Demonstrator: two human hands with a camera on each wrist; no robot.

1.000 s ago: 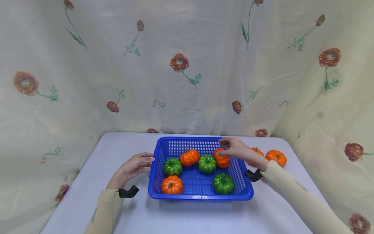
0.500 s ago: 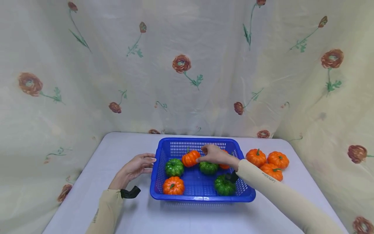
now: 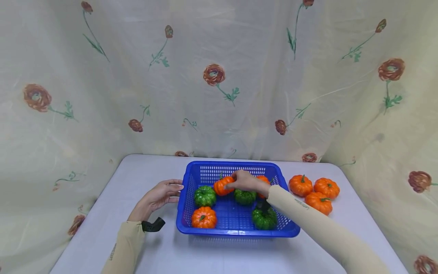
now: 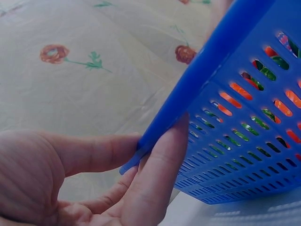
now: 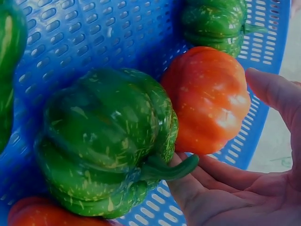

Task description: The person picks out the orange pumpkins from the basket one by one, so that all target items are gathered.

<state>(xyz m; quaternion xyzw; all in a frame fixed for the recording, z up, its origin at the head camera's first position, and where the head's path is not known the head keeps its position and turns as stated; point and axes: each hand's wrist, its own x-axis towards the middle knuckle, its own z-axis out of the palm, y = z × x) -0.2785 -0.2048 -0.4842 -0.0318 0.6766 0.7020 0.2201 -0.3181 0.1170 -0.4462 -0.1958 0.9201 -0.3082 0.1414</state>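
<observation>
A blue perforated basket [image 3: 239, 232] stands on the white table, with several small orange and green pumpkins inside. On its left side my left hand [image 3: 162, 195] pinches the rim [image 4: 188, 89] between thumb and fingers. My right hand [image 3: 247, 181] reaches over the basket and grips an orange pumpkin [image 3: 221, 187] near the back wall. In the right wrist view, the thumb is at one side of that pumpkin [image 5: 207, 101] and the fingers are beneath it. A green pumpkin [image 5: 110, 141] with a curved stem sits beside it, partly under my right hand in the head view.
Inside the basket are also a green pumpkin [image 3: 205, 196] at left, an orange one [image 3: 203, 217] at front left, a green one [image 3: 264, 220] at front right and an orange one [image 3: 262, 179] at back right. Three orange pumpkins [image 3: 319, 203] lie right of the basket. Flowered cloth hangs behind.
My right hand has moved left, from above the basket's right side to the orange pumpkin near the back, and its fingers have closed round it. The left hand keeps its place on the rim.
</observation>
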